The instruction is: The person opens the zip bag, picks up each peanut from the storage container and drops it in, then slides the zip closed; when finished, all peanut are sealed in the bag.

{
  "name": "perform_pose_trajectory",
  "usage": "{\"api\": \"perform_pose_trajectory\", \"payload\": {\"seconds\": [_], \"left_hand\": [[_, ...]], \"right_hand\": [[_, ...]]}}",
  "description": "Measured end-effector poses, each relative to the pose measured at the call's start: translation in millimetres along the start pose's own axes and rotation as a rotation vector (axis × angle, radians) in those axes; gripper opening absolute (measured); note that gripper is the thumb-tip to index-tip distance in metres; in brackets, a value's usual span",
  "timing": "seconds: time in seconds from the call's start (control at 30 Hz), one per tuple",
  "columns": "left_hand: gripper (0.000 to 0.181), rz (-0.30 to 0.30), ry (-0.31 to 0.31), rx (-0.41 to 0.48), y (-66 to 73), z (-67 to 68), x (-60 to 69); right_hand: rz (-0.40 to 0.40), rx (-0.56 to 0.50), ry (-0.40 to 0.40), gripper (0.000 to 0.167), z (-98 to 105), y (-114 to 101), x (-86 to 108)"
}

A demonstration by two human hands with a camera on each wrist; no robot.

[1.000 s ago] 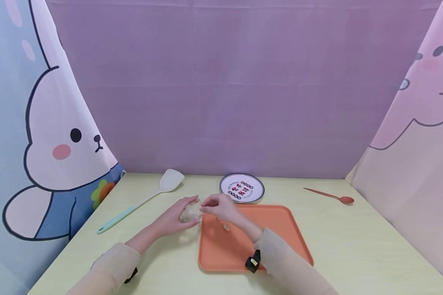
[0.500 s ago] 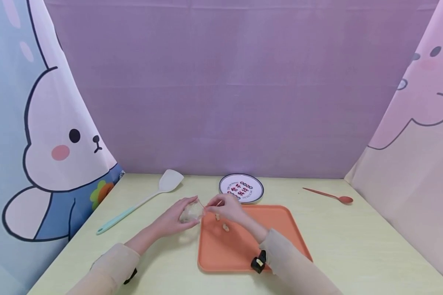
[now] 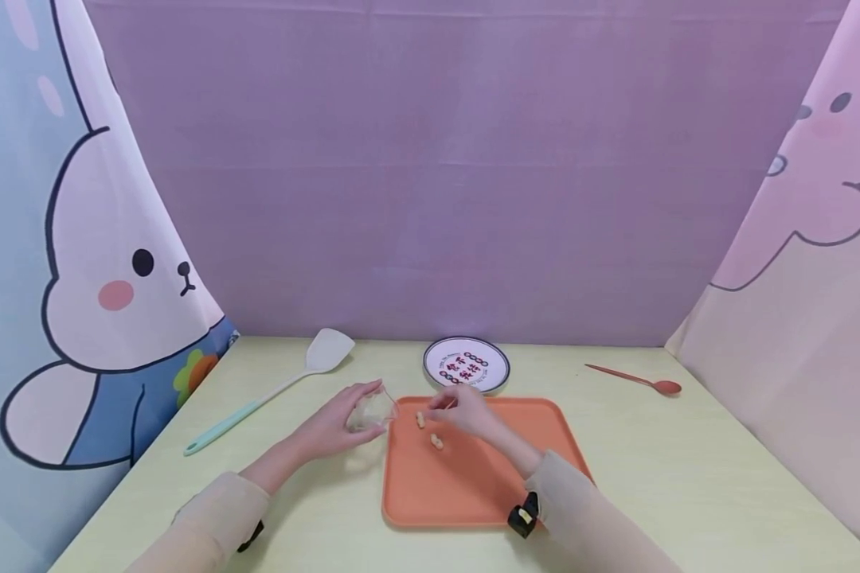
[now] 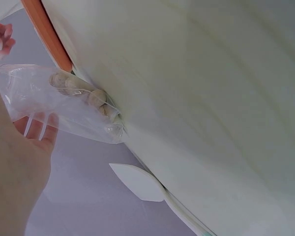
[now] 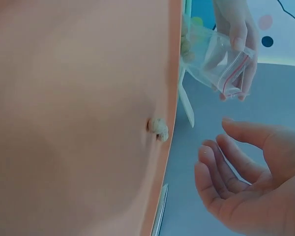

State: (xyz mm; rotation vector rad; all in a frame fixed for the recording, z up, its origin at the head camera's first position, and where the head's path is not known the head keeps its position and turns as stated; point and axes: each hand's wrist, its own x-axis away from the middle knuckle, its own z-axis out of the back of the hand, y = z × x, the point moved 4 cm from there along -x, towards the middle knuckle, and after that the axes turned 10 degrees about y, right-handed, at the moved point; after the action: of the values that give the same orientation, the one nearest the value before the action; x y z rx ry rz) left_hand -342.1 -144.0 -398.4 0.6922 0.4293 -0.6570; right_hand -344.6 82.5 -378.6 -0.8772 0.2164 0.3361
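Note:
My left hand [image 3: 334, 424] grips a clear zip-lock bag [image 5: 221, 61] by its mouth, which has a red seal line and gapes towards the right. Several unshelled peanuts [image 4: 91, 96] lie at the bottom of the bag in the left wrist view. My right hand [image 3: 466, 410] is over the orange tray [image 3: 459, 493], its fingers loosely bent, thumb and fingertips apart, holding nothing. Just left of its fingertips, a peanut [image 3: 420, 419] lies on the tray. A second peanut [image 3: 436, 442] lies a little nearer to me.
Behind the tray is a white plate [image 3: 498, 368] with a dark rim and red characters. To the left lies a spatula [image 3: 272, 395] with a mint handle. A red spoon [image 3: 634, 379] lies at the far right. Patterned cloth hangs at both sides, purple cloth [image 3: 430, 175] behind.
My right hand has let go of the bag's mouth and moved right over the tray, uncovering the peanut at the left. The left hand keeps its hold on the bag.

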Motion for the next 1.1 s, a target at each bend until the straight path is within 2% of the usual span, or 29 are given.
{"api": "perform_pose_trajectory", "payload": {"seconds": [0.13,0.33,0.43,0.57,0.7,0.87,1.1], "left_hand": [[0.072,0.003,-0.004,-0.006,-1.6,0.0,-0.4],[0.072,0.001,-0.007,-0.002,-2.0,-0.4,-0.2],[0.072,-0.001,-0.005,-0.006,-2.3,-1.4,0.4],[0.072,-0.004,-0.002,-0.014,-2.7,-2.6,0.6],[0.072,-0.005,0.001,-0.01,-1.9,-2.6,0.4],[0.071,-0.003,-0.003,-0.013,-0.5,-2.2,0.4],[0.071,-0.001,-0.003,-0.002,0.6,-2.8,0.1]], "right_hand": [[-0.007,-0.001,-0.06,0.011,3,4,3.9],[-0.046,0.008,-0.292,0.017,2,12,18.3],[-0.036,0.059,-0.351,0.019,-2,13,22.9],[-0.012,0.089,-0.358,0.021,-6,14,25.4],[0.012,0.077,-0.362,0.022,-6,14,27.8],[0.067,0.086,-0.381,0.017,-4,16,32.0],[0.039,0.054,-0.395,0.011,-3,19,37.7]]}}
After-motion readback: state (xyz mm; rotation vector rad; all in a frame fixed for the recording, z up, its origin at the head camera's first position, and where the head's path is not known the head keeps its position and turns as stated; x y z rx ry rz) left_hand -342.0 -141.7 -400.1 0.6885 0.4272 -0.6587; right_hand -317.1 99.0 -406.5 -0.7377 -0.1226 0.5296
